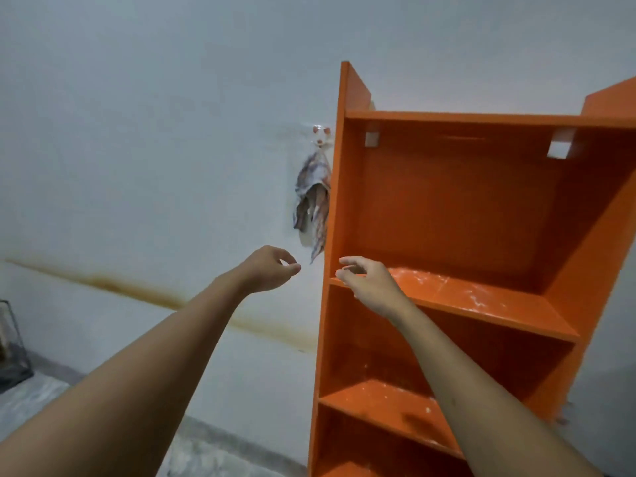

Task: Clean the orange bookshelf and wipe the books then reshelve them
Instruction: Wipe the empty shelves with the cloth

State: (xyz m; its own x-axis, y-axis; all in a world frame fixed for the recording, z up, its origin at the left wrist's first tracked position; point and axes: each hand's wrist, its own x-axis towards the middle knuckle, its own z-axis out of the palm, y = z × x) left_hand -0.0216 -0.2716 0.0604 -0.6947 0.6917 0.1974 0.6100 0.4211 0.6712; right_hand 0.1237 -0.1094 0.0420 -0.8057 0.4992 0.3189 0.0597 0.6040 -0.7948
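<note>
An orange bookshelf [457, 208] stands against a pale wall on the right, its shelves holding no books and streaked with white dust. A patterned cloth [315, 197] hangs from a small wall hook [320, 134] just left of the shelf. My left hand [272, 268] is stretched out below the cloth's lower tip, fingers loosely curled, holding nothing. My right hand [370, 282] hovers at the front left corner of the upper dusty shelf board, fingers loosely bent, also holding nothing. No books are in view.
A brownish stain [137, 287] runs across the wall. A dark wire-framed object [12, 346] sits on the floor at far left. The grey floor [41, 397] shows along the bottom left.
</note>
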